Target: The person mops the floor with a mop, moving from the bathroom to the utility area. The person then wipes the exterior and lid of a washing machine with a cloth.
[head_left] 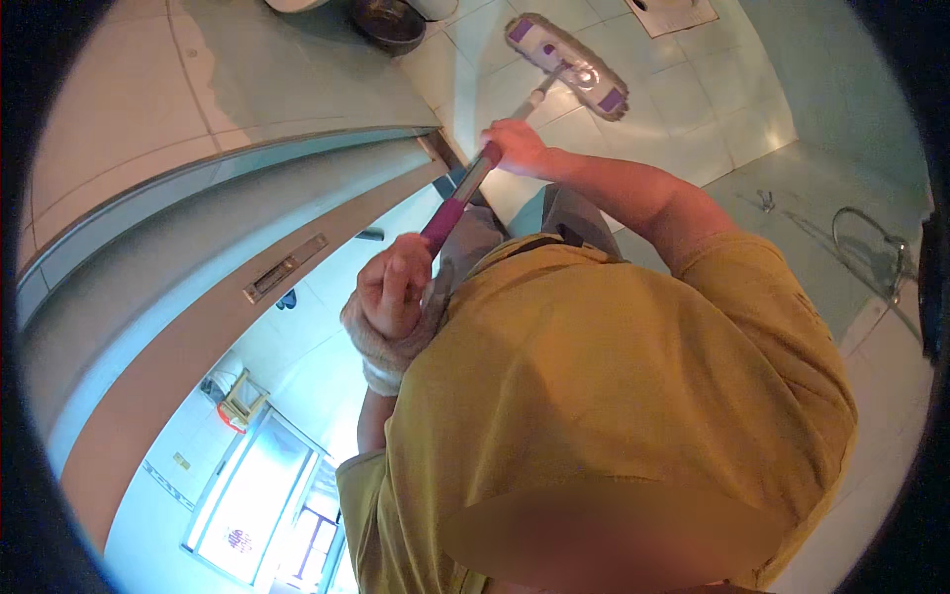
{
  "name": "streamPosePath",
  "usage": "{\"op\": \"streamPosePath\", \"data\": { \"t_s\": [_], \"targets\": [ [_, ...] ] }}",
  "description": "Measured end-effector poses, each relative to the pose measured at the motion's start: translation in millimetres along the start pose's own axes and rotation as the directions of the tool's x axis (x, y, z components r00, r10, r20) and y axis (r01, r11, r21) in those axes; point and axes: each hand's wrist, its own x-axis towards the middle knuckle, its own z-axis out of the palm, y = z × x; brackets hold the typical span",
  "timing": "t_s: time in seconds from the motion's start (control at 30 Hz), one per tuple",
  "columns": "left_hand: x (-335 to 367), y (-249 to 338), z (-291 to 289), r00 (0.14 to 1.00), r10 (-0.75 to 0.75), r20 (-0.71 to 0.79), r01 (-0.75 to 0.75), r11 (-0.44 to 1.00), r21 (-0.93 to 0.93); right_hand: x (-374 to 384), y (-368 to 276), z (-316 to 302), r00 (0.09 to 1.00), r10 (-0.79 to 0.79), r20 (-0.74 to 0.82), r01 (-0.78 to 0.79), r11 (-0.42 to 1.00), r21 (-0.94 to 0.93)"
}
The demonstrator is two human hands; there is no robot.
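- mop [539, 97]: head [551, 50] down on floor [683, 84]; likely light, pole stiff, fringe soft.
- left hand [392, 285] closed round upper grip [445, 220], right hand [519, 148] round lower.
- grips look the best holds.

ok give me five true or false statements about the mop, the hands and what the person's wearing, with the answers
1. The left hand and right hand both hold the mop handle. True.
2. The mop head's top plate is solid green. False: the mop head has a white top plate with purple ends.
3. The right hand is closer to the mop head than the left hand. True.
4. A fuzzy cuff circles the right wrist. False: the fuzzy cuff is around the left wrist.
5. The shirt is blue. False: the shirt is mustard yellow.
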Motion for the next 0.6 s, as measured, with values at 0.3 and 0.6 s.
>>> {"op": "streamPosePath", "data": {
  "t_s": [0.3,0.6],
  "targets": [
    [-61.5,67.0,-125.5,0.987,-0.154,0.044,0.156,0.987,-0.035,40.5,-137.0,114.3,0.993,-0.114,0.03,0.109,0.986,0.125],
    [-53.8,92.4,-132.1,0.991,-0.12,0.051,0.117,0.992,0.052,27.6,-177.3,98.0,0.955,-0.04,0.295,-0.019,0.981,0.195]
  ]
}}
